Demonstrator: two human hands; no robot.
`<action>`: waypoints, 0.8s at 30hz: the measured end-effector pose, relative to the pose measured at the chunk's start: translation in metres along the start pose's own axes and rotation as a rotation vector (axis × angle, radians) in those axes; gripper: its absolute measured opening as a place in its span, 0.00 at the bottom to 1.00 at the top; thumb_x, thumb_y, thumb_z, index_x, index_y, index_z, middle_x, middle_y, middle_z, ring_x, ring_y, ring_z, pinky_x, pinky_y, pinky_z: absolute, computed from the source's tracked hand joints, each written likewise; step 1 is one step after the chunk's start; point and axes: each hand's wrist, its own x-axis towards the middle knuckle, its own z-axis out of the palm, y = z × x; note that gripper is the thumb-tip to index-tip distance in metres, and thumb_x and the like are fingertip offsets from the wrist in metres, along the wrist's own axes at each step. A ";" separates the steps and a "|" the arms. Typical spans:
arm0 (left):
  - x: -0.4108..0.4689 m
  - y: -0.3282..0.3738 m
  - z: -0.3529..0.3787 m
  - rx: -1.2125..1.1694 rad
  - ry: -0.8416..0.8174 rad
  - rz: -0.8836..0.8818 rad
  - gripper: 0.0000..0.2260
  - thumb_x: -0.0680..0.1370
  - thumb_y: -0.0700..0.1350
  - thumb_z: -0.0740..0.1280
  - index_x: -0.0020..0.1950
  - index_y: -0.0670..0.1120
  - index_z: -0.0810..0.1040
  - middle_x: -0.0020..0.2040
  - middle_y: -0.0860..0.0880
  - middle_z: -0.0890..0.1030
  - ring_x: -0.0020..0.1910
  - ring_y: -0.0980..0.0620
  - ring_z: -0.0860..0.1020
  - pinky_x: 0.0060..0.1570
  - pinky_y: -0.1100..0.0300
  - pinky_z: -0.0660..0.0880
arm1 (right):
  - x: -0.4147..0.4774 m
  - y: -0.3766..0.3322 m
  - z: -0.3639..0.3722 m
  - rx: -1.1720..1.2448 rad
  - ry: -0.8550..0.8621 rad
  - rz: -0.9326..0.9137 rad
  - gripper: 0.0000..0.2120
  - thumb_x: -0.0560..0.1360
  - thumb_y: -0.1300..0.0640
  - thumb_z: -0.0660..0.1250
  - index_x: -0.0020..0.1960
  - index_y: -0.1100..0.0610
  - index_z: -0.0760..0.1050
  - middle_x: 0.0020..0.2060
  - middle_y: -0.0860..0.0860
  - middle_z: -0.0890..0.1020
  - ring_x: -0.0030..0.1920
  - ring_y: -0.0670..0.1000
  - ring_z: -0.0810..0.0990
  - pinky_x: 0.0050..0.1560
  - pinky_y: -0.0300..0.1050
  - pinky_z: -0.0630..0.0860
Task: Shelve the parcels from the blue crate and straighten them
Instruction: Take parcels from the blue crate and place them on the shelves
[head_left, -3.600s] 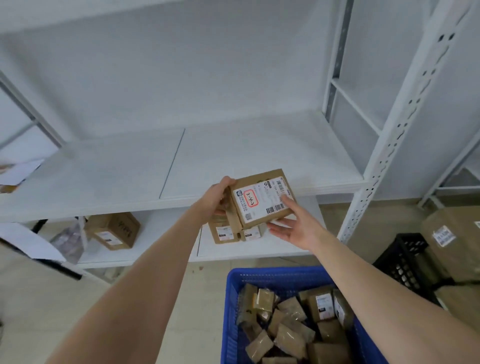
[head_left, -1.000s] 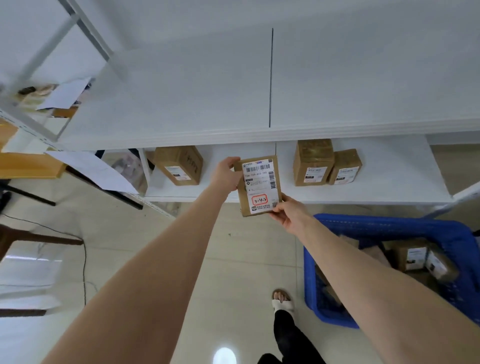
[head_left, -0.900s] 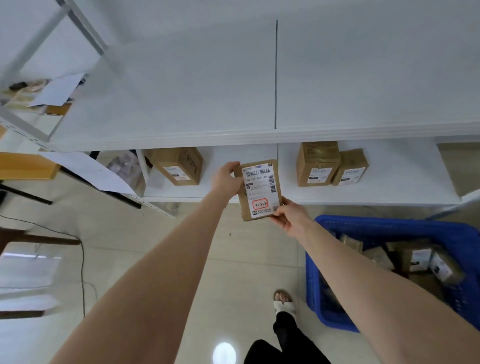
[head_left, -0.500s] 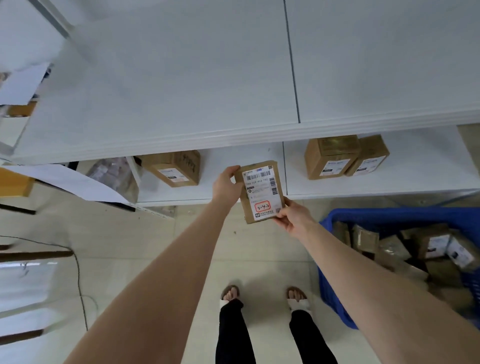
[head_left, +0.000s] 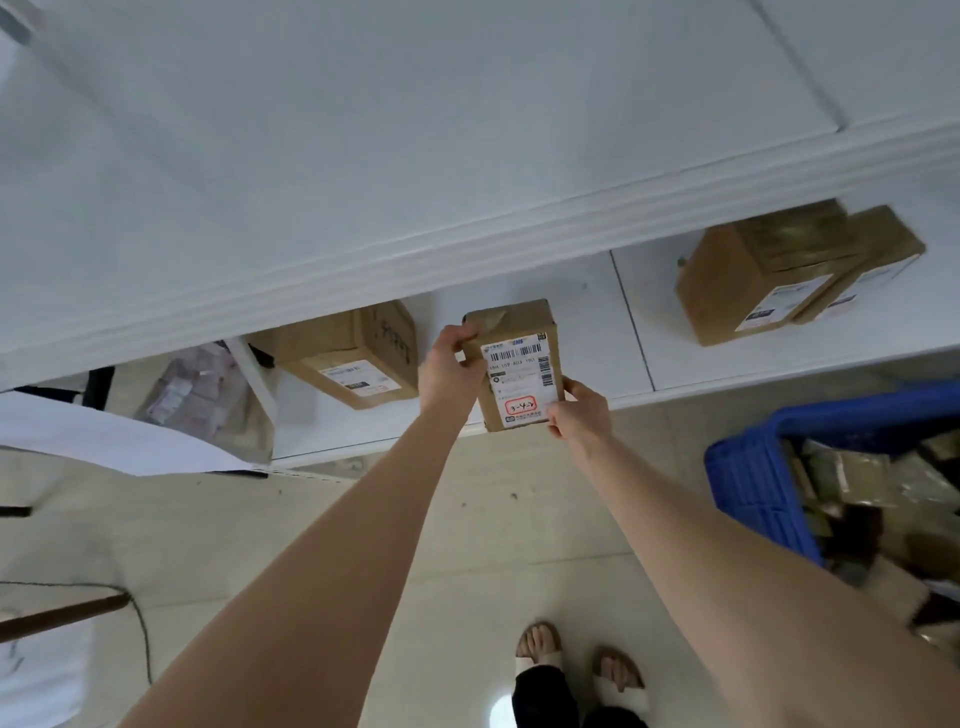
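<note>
A small brown parcel (head_left: 517, 358) with a white barcode label and a red-framed mark is held upright over the front edge of the lower white shelf (head_left: 587, 332). My left hand (head_left: 449, 366) grips its upper left corner. My right hand (head_left: 579, 410) pinches its lower right corner. The blue crate (head_left: 753, 478) stands on the floor at the right, with several brown parcels inside.
On the lower shelf a brown box (head_left: 353, 353) sits left of my hands and two boxes (head_left: 769, 275) sit together at the right. The upper white shelf (head_left: 415, 130) overhangs them. A plastic bag (head_left: 208, 400) and white paper (head_left: 104, 436) lie left. My sandalled feet (head_left: 576, 660) are below.
The parcel has moved from in front of the lower shelf to over its front edge, between the left box and the right pair. My head has tilted further down.
</note>
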 end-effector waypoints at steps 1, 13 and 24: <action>0.010 -0.012 0.000 0.008 0.009 0.007 0.17 0.75 0.35 0.65 0.62 0.50 0.75 0.57 0.54 0.78 0.42 0.60 0.76 0.44 0.67 0.74 | 0.011 0.005 0.011 -0.017 -0.016 -0.019 0.24 0.74 0.68 0.63 0.68 0.54 0.73 0.57 0.53 0.82 0.47 0.50 0.79 0.51 0.47 0.81; 0.071 -0.125 0.024 -0.119 0.080 0.044 0.15 0.73 0.35 0.67 0.56 0.50 0.74 0.55 0.52 0.78 0.38 0.61 0.75 0.31 0.78 0.69 | 0.107 0.066 0.088 -0.046 -0.109 -0.177 0.26 0.70 0.69 0.60 0.62 0.45 0.75 0.47 0.47 0.82 0.47 0.51 0.79 0.57 0.48 0.78; 0.059 -0.138 0.052 -0.203 0.023 0.125 0.16 0.71 0.33 0.70 0.51 0.51 0.71 0.56 0.49 0.77 0.52 0.52 0.78 0.47 0.64 0.77 | 0.121 0.080 0.078 -0.018 -0.017 -0.174 0.21 0.72 0.65 0.65 0.64 0.53 0.74 0.54 0.48 0.82 0.54 0.51 0.80 0.59 0.51 0.78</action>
